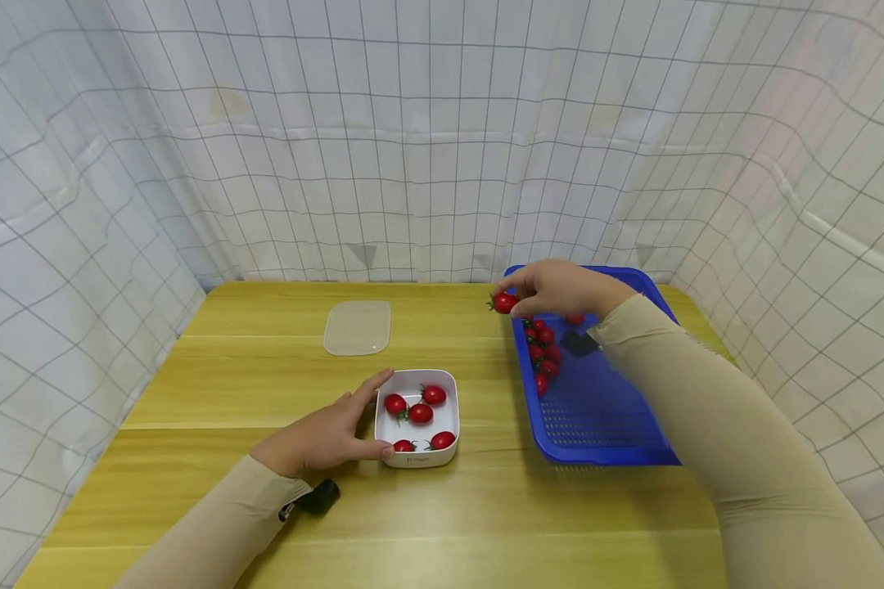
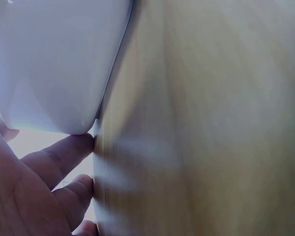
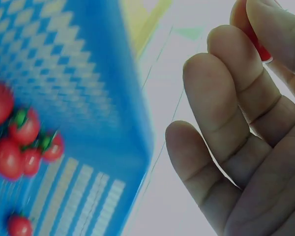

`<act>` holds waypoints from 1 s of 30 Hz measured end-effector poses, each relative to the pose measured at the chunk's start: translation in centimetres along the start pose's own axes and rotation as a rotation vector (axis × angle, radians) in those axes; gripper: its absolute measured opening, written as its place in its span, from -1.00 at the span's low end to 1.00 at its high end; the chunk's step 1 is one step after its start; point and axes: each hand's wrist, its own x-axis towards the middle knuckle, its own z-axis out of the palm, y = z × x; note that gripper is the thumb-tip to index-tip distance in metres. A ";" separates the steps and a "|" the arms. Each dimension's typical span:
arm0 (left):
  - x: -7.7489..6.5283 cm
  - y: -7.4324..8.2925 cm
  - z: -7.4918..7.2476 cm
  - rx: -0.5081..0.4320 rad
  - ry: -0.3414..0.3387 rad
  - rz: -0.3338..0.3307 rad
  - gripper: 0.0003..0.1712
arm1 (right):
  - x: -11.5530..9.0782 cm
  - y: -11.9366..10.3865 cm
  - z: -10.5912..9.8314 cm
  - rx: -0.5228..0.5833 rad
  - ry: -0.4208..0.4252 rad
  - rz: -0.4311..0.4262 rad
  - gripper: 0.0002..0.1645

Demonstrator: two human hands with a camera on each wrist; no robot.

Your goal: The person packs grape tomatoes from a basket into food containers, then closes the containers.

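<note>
In the head view my right hand (image 1: 563, 288) pinches a red cherry tomato (image 1: 504, 303) with a green stem, above the left rim of a blue basket (image 1: 633, 421). Only a bit of that tomato (image 3: 263, 51) shows between the fingers in the right wrist view. My left hand (image 1: 331, 433) holds a white square box (image 1: 421, 460) by its left side, thumb at the near corner and forefinger at the far one. Several cherry tomatoes (image 1: 421, 413) lie inside the box. A fingertip meets the box's lower edge in the left wrist view.
More cherry tomatoes (image 1: 547, 352) are gathered along the basket's left side. A flat translucent lid (image 1: 358, 328) lies behind the box on the wooden table (image 1: 265, 384). White grid-patterned curtains (image 1: 427, 164) hang at the back and both sides.
</note>
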 end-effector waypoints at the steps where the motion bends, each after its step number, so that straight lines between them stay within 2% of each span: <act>1: 0.0 0.0 0.0 0.001 0.001 0.000 0.30 | 0.1 -0.6 0.1 -0.003 -0.004 -0.012 -0.49; 6: 0.1 0.0 0.1 0.004 0.002 -0.003 0.30 | 0.5 -3.5 1.0 0.012 -0.052 -0.064 -0.53; 11: 0.2 0.0 0.0 -0.009 -0.004 0.023 0.29 | 0.9 -5.5 2.2 0.011 -0.109 -0.126 -0.56; 18: 0.1 0.0 0.0 -0.017 -0.011 0.013 0.29 | 1.4 -7.4 3.4 -0.022 -0.148 -0.196 -0.59; 30: 0.1 -0.1 0.0 -0.012 -0.013 -0.009 0.29 | 1.9 -10.0 4.9 -0.111 -0.211 -0.253 -0.55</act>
